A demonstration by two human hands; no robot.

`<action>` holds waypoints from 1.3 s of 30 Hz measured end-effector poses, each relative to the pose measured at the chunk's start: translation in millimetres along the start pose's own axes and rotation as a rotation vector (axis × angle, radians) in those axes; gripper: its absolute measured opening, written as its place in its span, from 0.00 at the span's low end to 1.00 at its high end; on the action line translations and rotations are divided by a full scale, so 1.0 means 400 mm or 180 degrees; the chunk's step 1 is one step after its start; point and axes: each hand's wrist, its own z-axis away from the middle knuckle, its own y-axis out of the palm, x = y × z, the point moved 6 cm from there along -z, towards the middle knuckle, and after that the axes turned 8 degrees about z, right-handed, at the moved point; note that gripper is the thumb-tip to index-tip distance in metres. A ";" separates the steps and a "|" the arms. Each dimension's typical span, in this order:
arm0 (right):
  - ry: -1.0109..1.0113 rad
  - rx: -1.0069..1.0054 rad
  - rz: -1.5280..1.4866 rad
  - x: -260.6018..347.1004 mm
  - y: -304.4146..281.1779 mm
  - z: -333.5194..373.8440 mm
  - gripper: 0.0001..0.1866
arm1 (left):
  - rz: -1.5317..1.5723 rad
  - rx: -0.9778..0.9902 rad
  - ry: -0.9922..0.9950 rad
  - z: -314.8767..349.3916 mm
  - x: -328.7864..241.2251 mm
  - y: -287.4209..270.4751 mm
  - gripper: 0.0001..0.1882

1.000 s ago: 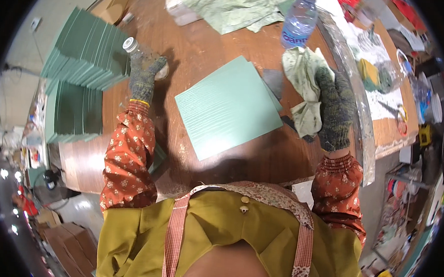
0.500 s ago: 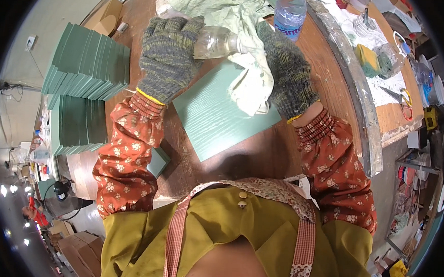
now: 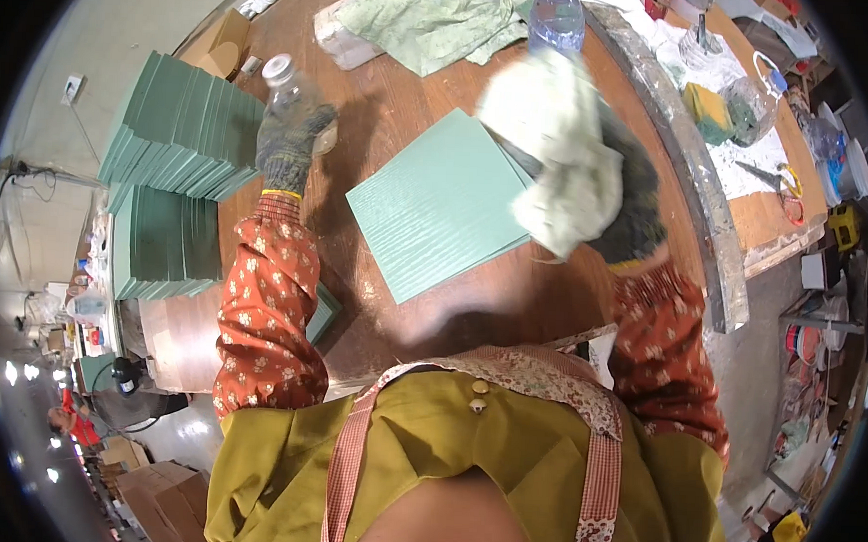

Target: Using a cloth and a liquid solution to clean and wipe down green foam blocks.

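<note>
Pale cloth (image 3: 568, 185), at two o'clock of the green panel (image 3: 432, 208): probably light, soft, best gathered mid-bunch. Right hand (image 3: 636, 188), at the cloth's three o'clock: finger closure hidden, cannot be told. Left hand (image 3: 286, 148), at the panel's ten o'clock: fingers wrapped round a clear bottle (image 3: 285, 92), likely slippery, best held mid-body.

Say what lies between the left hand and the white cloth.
In the head view, a pale green sheet lies on the brown tabletop between the left hand and the cloth.
</note>
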 end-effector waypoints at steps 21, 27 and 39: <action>0.3105 0.2158 -0.2327 -0.018 0.084 0.037 0.21 | -0.1006 -0.0288 0.1030 0.453 -0.200 0.133 0.27; 0.2394 0.2036 -0.1130 -0.088 0.056 0.020 0.23 | -0.1238 -0.0160 0.0809 0.465 -0.242 0.139 0.28; 0.1735 0.2055 -0.1473 0.100 0.045 -0.073 0.15 | -0.1076 0.0255 0.1437 0.284 -0.268 0.273 0.19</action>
